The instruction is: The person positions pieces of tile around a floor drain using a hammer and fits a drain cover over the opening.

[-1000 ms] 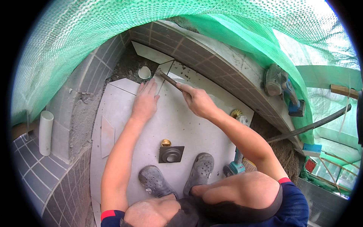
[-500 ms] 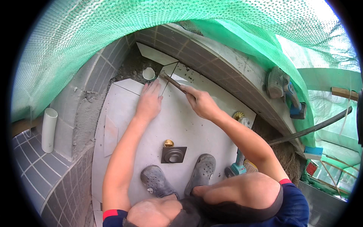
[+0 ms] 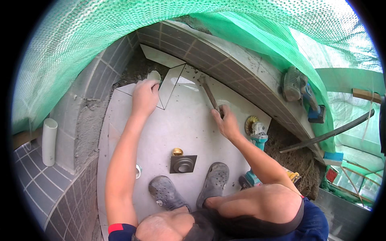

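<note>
My right hand (image 3: 227, 123) grips the slim tool (image 3: 210, 94) by one end, likely for reach; left hand (image 3: 145, 97) curls near the pipe (image 3: 154, 75), pinch unclear.

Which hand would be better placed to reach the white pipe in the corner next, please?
Probably the left hand: its fingers are right by the pipe, though contact is hard to tell. The right hand is farther off, with its grip around the tool.

the white floor tile (image 3: 197, 124) looks glossy, the cement (image 3: 91, 120) rough.
</note>
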{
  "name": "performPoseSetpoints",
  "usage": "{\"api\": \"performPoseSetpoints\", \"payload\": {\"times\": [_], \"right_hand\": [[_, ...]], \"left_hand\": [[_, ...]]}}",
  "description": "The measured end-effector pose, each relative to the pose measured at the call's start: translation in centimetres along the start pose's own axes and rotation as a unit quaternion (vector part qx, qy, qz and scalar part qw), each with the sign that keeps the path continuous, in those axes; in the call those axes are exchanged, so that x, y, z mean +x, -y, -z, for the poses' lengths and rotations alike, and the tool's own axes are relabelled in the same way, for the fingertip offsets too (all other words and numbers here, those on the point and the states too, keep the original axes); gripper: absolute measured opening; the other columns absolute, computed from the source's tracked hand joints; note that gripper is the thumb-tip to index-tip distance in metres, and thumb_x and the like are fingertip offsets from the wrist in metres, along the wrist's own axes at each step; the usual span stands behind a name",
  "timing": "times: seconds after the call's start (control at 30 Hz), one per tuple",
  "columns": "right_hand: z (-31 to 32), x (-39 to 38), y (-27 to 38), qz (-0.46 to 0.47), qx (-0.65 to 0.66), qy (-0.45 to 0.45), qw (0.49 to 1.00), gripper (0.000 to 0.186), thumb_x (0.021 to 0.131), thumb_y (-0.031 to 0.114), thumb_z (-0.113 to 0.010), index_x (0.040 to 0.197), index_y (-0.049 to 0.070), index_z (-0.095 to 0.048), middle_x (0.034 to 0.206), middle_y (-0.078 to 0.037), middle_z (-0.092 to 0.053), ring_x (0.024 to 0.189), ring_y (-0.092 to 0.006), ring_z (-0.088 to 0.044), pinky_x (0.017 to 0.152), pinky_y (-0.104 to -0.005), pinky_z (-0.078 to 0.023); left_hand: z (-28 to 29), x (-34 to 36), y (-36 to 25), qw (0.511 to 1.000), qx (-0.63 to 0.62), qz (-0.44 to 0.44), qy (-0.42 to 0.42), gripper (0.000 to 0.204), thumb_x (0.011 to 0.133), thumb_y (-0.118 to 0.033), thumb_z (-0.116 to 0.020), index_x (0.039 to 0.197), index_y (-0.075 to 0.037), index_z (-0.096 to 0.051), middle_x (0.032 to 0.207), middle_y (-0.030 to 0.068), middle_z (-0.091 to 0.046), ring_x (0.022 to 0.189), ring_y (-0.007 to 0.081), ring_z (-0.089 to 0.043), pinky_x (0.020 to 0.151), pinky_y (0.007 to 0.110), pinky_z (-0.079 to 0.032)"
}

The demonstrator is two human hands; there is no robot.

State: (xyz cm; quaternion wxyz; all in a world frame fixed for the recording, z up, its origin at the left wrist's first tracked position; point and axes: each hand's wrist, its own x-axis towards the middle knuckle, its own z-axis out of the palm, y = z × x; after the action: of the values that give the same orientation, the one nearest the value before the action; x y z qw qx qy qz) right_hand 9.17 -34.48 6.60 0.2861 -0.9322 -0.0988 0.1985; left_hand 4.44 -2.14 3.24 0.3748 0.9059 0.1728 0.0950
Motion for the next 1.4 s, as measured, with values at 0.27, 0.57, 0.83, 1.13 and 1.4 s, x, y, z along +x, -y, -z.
{"api": "performPoseSetpoints", "payload": {"times": [0.27,0.57,0.83,1.13,1.4], "right_hand": [[-0.9,-1.9,-3.5,0.065,-0.057,-0.048,0.995,0.035,0.101,0.035,-0.064,0.104,0.0,-0.06,0.1,-0.025,-0.059,0.089,-0.0459,-0.06,0.076,-0.0514,-0.048],[-0.4,-2.2,-4.3,0.053,-0.04,-0.023,0.998,0.035,0.101,0.035,-0.064,0.106,0.002,-0.06,0.106,-0.022,-0.057,0.091,-0.0459,-0.06,0.078,-0.0513,-0.049],[-1.1,-2.1,-4.0,0.055,-0.039,-0.028,0.997,0.036,0.101,0.037,-0.063,0.106,0.001,-0.06,0.102,-0.023,-0.058,0.089,-0.0459,-0.06,0.076,-0.0513,-0.049],[1.4,-2.5,2.2,0.156,0.207,-0.168,0.951,0.029,0.101,0.03,-0.067,0.096,0.003,-0.059,0.086,-0.004,-0.054,0.077,-0.0154,-0.051,0.068,-0.032,-0.043],[2.7,3.7,9.8,0.242,0.236,0.026,0.941,0.018,0.093,0.005,-0.073,0.11,0.002,-0.07,0.101,-0.009,-0.071,0.085,-0.0156,-0.066,0.078,-0.0284,-0.053]], "left_hand": [[-1.6,2.1,-2.5,0.989,0.044,0.09,0.113,0.027,0.09,-0.02,-0.072,0.109,0.0,-0.073,0.108,0.0231,-0.073,0.102,0.0431,-0.068,0.09,0.05,-0.053],[-3.0,4.2,-1.0,0.969,-0.015,0.207,0.136,0.032,0.091,-0.028,-0.072,0.105,0.0,-0.075,0.105,0.025,-0.074,0.107,0.0415,-0.07,0.093,0.047,-0.054],[0.6,3.3,0.0,0.952,-0.131,0.238,0.14,0.027,0.088,-0.023,-0.071,0.092,0.004,-0.075,0.086,0.019,-0.074,0.081,0.0295,-0.07,0.076,0.044,-0.051],[7.6,-11.1,1.9,0.91,-0.166,0.352,0.141,0.022,0.091,-0.015,-0.071,0.099,0.006,-0.073,0.083,0.0095,-0.071,0.074,0.0162,-0.061,0.071,0.035,-0.049],[7.9,-16.0,-0.8,0.87,-0.248,0.385,0.181,0.024,0.093,-0.011,-0.07,0.11,0.006,-0.071,0.093,0.0114,-0.075,0.085,0.0185,-0.068,0.079,0.033,-0.052]]}}
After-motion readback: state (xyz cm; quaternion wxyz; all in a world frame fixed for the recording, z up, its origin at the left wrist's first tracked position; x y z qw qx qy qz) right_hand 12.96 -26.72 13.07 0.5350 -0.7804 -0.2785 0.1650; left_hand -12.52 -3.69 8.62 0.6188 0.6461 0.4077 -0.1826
